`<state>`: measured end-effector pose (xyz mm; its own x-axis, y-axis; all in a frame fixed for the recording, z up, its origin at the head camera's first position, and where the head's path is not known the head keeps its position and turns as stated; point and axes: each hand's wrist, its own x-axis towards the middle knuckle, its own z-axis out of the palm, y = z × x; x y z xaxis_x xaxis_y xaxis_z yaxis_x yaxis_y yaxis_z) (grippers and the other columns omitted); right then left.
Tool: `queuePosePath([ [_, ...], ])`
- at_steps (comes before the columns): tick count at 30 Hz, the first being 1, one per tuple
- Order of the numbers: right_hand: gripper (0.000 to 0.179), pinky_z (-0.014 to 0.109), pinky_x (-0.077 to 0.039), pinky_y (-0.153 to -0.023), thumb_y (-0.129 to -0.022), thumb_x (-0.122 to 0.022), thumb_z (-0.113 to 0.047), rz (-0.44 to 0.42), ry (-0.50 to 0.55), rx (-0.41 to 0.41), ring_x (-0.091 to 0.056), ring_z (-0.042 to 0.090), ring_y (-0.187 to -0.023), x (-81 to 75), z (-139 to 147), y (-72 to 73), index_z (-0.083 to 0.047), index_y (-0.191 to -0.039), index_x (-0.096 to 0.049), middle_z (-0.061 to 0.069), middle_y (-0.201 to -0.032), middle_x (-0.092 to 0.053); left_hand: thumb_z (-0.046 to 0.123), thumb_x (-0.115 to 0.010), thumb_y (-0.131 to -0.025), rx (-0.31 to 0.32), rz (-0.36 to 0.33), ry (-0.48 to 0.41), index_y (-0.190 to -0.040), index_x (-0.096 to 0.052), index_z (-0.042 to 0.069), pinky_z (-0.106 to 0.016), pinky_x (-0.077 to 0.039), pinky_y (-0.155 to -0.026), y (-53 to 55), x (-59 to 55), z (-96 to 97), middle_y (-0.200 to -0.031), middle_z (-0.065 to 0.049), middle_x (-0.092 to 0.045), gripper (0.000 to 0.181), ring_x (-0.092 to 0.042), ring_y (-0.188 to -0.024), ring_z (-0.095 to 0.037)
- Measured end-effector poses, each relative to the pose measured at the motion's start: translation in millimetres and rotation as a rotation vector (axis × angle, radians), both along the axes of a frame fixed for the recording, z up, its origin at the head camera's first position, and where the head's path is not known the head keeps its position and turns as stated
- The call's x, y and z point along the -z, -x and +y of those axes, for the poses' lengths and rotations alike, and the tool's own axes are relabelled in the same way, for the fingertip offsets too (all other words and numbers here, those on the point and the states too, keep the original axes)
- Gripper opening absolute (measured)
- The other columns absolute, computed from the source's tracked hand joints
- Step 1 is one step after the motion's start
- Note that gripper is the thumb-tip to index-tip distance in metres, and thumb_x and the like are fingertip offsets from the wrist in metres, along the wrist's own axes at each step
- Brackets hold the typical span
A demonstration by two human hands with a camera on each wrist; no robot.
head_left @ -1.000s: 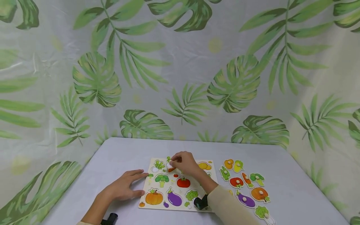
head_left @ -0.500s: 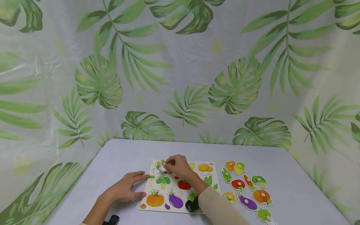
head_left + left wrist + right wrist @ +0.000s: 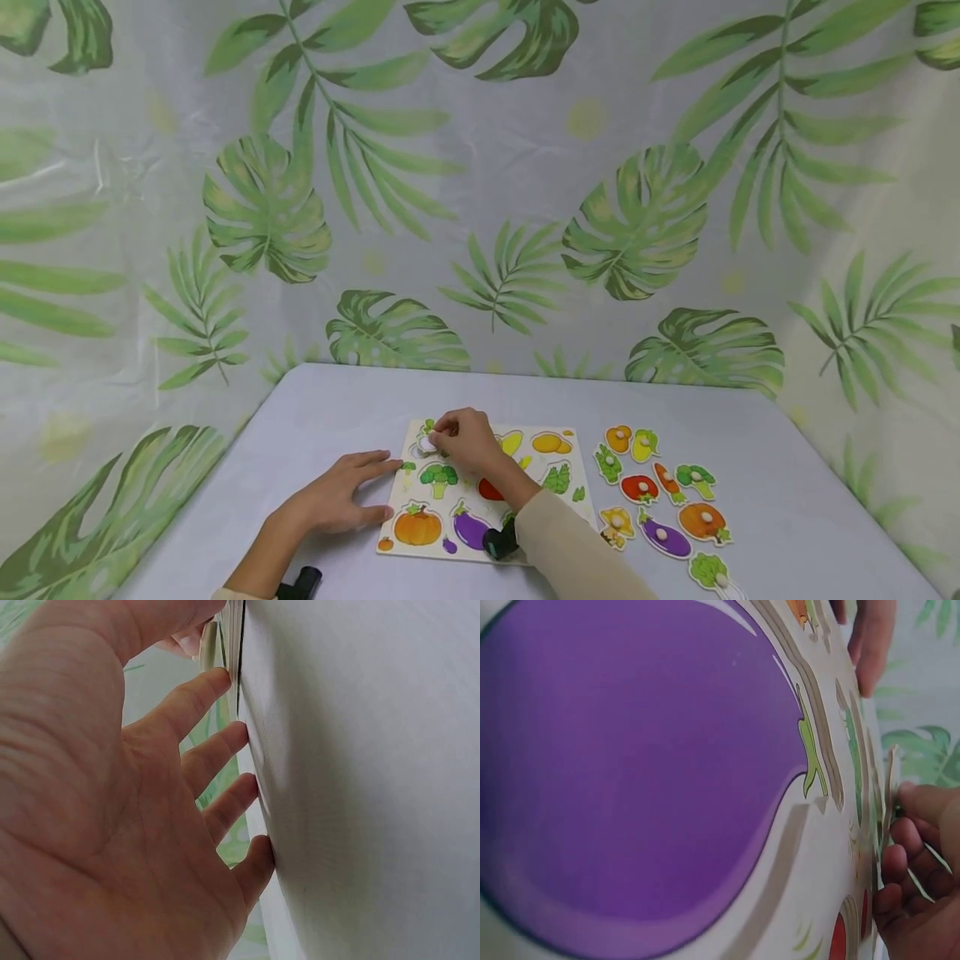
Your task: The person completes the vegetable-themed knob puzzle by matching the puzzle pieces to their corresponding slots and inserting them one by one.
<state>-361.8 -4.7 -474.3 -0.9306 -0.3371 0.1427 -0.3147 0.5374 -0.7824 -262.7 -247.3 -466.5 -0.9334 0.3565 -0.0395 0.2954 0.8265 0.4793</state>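
A vegetable puzzle board [image 3: 431,552] lies on the table, with printed recesses such as an eggplant [image 3: 469,530], a pumpkin [image 3: 417,527] and a broccoli [image 3: 438,477]. My right hand [image 3: 471,446] pinches a white turnip puzzle piece [image 3: 426,442] with green leaves over the board's upper left corner. Edge-on in the right wrist view, this thin piece [image 3: 888,796] stands tilted near the board's surface; part of it is hidden by the fingers. My left hand [image 3: 341,496], fingers spread, rests at the board's left edge. In the left wrist view that hand [image 3: 157,817] has its fingertips on the tabletop.
Right of the board lie several knobbed vegetable pieces, among them an eggplant piece [image 3: 666,535], a pumpkin piece [image 3: 702,522], a tomato piece [image 3: 639,489] and a broccoli piece [image 3: 696,477]. A leaf-patterned curtain [image 3: 517,192] hangs behind the white table [image 3: 337,400].
My right hand has moved left across the top of the board, carrying the turnip piece to the upper left corner. The left hand stays at the board's edge.
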Motion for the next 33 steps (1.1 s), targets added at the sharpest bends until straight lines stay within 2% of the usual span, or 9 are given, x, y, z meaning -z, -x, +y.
queuePosePath([
  [7,0.010,0.022,-0.049,-0.064,-0.095,-0.076,-0.023,0.017,-0.002,0.019,-0.057,0.011,-0.072,2.9,-7.3,1.9,-0.014,-0.094,-0.078,-0.004,-0.078,-0.065,0.050,-0.074,-0.086,0.016,0.004,-0.006,-0.149,-0.056,0.023,-0.073,-0.031,-0.115,-1.4,-4.0,1.1,-0.161,-0.012,-0.044,0.071,-0.035,-0.149,-0.043],
  [13,0.009,0.022,-0.048,-0.065,-0.095,-0.076,-0.026,0.017,-0.036,0.018,-0.056,0.009,-0.072,7.7,-11.8,2.0,-0.017,-0.093,-0.077,-0.007,-0.076,-0.064,0.049,-0.074,-0.086,0.028,0.007,-0.008,-0.149,-0.056,0.022,-0.073,-0.032,-0.114,-2.0,-3.4,1.5,-0.160,-0.013,-0.044,0.071,-0.036,-0.148,-0.044],
  [22,0.010,0.023,-0.047,-0.064,-0.094,-0.076,-0.026,0.028,-0.076,0.014,-0.056,0.010,-0.070,1.1,-13.6,-5.9,-0.016,-0.092,-0.077,-0.006,-0.075,-0.063,0.049,-0.074,-0.087,0.029,0.012,-0.005,-0.150,-0.056,0.023,-0.072,-0.032,-0.115,-1.6,-2.6,-1.1,-0.161,-0.011,-0.043,0.071,-0.035,-0.150,-0.043],
  [33,0.010,0.023,-0.048,-0.065,-0.093,-0.078,-0.026,0.003,-0.105,0.012,-0.056,0.010,-0.070,2.6,-14.1,-3.8,-0.016,-0.092,-0.076,-0.005,-0.075,-0.063,0.049,-0.075,-0.087,0.014,-0.004,-0.011,-0.150,-0.056,0.023,-0.072,-0.031,-0.115,-3.4,-4.7,0.6,-0.162,-0.011,-0.042,0.071,-0.034,-0.150,-0.042],
])
